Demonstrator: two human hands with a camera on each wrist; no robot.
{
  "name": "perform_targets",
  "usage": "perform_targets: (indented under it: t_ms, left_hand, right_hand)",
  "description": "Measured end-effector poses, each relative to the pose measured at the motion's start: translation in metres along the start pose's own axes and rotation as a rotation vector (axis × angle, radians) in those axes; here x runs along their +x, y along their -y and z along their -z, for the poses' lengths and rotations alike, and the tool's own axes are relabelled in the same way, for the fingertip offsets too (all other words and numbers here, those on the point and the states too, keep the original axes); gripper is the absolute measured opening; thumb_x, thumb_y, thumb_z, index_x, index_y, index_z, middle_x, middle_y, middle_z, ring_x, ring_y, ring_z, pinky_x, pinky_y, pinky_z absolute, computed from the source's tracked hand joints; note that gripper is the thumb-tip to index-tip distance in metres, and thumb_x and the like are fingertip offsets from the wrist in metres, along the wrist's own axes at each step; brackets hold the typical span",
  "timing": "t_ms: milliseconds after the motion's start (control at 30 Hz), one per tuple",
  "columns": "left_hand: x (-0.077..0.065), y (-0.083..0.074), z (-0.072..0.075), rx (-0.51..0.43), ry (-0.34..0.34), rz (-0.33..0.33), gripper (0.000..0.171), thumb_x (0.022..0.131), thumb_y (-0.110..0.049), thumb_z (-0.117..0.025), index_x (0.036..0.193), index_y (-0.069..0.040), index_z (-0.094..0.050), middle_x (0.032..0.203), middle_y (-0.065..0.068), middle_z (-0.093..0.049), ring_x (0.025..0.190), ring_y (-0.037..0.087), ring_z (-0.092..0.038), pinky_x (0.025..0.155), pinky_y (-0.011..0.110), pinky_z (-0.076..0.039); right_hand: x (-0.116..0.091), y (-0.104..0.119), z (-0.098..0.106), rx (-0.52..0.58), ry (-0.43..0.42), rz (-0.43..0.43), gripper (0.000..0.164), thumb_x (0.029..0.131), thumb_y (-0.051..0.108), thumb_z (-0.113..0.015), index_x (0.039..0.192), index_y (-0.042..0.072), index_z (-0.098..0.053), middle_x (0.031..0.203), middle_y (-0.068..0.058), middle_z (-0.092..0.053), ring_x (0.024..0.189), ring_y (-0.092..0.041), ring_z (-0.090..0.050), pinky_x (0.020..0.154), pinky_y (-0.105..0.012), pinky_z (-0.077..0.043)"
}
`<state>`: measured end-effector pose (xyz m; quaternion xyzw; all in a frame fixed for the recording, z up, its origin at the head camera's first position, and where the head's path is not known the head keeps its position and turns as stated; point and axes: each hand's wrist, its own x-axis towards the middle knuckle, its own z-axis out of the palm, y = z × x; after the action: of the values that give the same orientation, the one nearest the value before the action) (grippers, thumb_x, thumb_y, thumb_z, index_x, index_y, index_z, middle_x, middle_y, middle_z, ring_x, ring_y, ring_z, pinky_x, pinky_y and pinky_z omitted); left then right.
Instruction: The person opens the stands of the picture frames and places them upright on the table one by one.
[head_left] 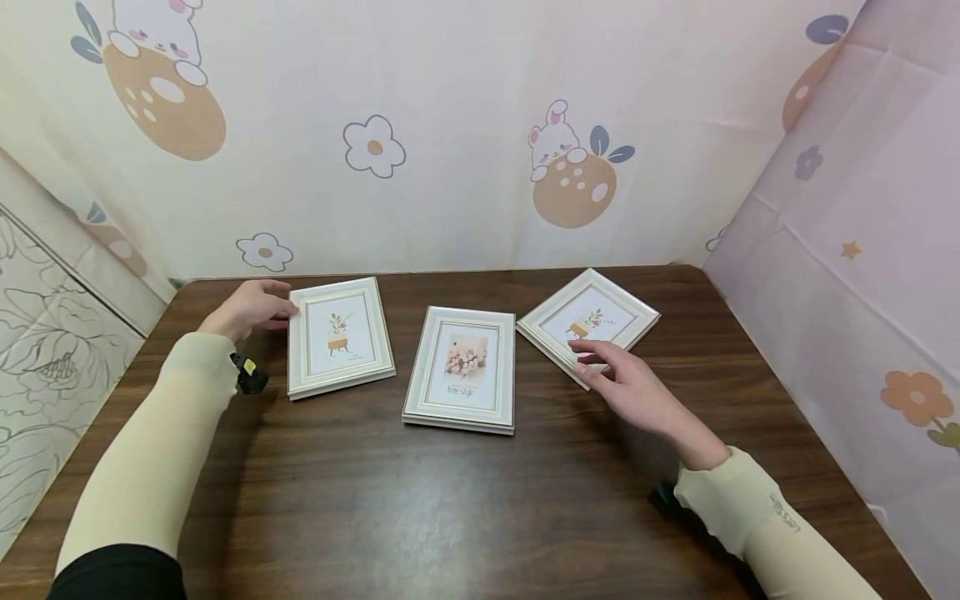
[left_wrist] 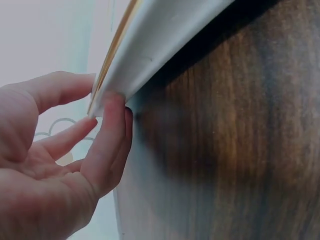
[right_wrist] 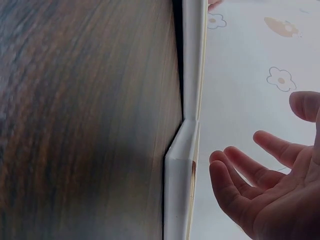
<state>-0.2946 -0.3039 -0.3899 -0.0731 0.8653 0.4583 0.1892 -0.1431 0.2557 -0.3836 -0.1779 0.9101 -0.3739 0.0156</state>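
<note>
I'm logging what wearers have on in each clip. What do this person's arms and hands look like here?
Both hands, left hand and right hand, are bare. Each arm wears a pale cream sleeve; the right cuff bears small dark lettering. A small black device sits at the left wrist.

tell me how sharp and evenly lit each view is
Head view: sharp, soft even light, faint sheen on the table, edges bowed by the wide lens. Left wrist view: dim, left hand and frame edge close and soft. Right wrist view: dark wood blurred, right hand soft against a bright wall.
</note>
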Motion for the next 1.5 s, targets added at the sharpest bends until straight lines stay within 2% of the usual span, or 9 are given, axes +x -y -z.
perform_targets:
  t_ms: [300, 500, 600, 833, 1033, 1267, 1500]
  left_hand:
    - [-0.005, 0.004, 0.004, -0.070, -0.011, -0.032, 0.068, 0.099, -0.012, -0.060, 0.154, 0.003, -0.023, 0.146, 0.028, -0.039, 0.124, 0.033, -0.050, 0.099, 0.042, -0.049]
    - [-0.013, 0.003, 0.006, -0.099, -0.063, -0.086, 0.065, 0.098, -0.012, -0.065, 0.151, 0.002, -0.030, 0.143, 0.027, -0.040, 0.100, 0.013, -0.061, 0.095, 0.039, -0.052]
    - [-0.017, 0.001, 0.005, -0.112, -0.106, -0.105, 0.064, 0.097, -0.014, -0.067, 0.149, 0.000, -0.033, 0.142, 0.026, -0.042, 0.094, 0.009, -0.062, 0.094, 0.039, -0.053]
    - [-0.026, 0.000, 0.001, -0.116, -0.217, -0.116, 0.064, 0.095, -0.028, -0.070, 0.146, -0.004, -0.038, 0.140, 0.020, -0.046, 0.096, 0.012, -0.062, 0.093, 0.036, -0.053]
    - [-0.030, -0.001, -0.006, -0.153, -0.301, -0.130, 0.056, 0.095, -0.032, -0.070, 0.139, -0.006, -0.045, 0.133, 0.014, -0.048, 0.098, 0.014, -0.060, 0.087, 0.030, -0.055]
    - [-0.033, -0.006, -0.012, -0.201, -0.413, -0.141, 0.047, 0.094, -0.033, -0.071, 0.130, -0.009, -0.053, 0.128, 0.011, -0.053, 0.097, 0.014, -0.062, 0.089, 0.033, -0.055]
    - [-0.042, -0.013, -0.015, -0.226, -0.477, -0.169, 0.047, 0.093, -0.034, -0.071, 0.130, -0.011, -0.054, 0.123, 0.007, -0.056, 0.096, 0.014, -0.062, 0.078, 0.022, -0.056]
  right_hand:
    - [-0.002, 0.001, -0.001, -0.019, 0.011, 0.033, 0.040, 0.103, 0.022, -0.057, 0.138, 0.004, -0.054, 0.135, -0.014, -0.058, 0.111, -0.027, -0.062, 0.088, -0.044, -0.051]
    - [-0.003, 0.002, -0.003, -0.009, 0.011, 0.047, 0.039, 0.103, 0.022, -0.058, 0.137, 0.004, -0.055, 0.133, -0.014, -0.060, 0.108, -0.026, -0.064, 0.088, -0.045, -0.052]
    - [-0.005, 0.004, -0.004, 0.002, 0.010, 0.045, 0.039, 0.102, 0.022, -0.058, 0.137, 0.004, -0.055, 0.133, -0.015, -0.059, 0.106, -0.027, -0.066, 0.089, -0.047, -0.051]
    - [-0.009, 0.009, -0.007, 0.003, 0.015, 0.048, 0.038, 0.102, 0.021, -0.059, 0.136, 0.005, -0.055, 0.128, -0.015, -0.062, 0.100, -0.026, -0.067, 0.086, -0.044, -0.052]
    - [-0.012, 0.011, -0.010, -0.019, 0.017, 0.056, 0.037, 0.101, 0.020, -0.060, 0.134, 0.003, -0.057, 0.122, -0.015, -0.064, 0.097, -0.025, -0.066, 0.084, -0.043, -0.051]
    - [-0.015, 0.013, -0.013, -0.037, 0.015, 0.076, 0.036, 0.102, 0.022, -0.059, 0.134, 0.006, -0.058, 0.123, -0.012, -0.063, 0.093, -0.020, -0.063, 0.082, -0.044, -0.051]
    - [-0.019, 0.018, -0.016, -0.059, 0.044, 0.100, 0.037, 0.102, 0.026, -0.058, 0.136, 0.011, -0.057, 0.130, -0.006, -0.060, 0.099, -0.017, -0.061, 0.085, -0.045, -0.051]
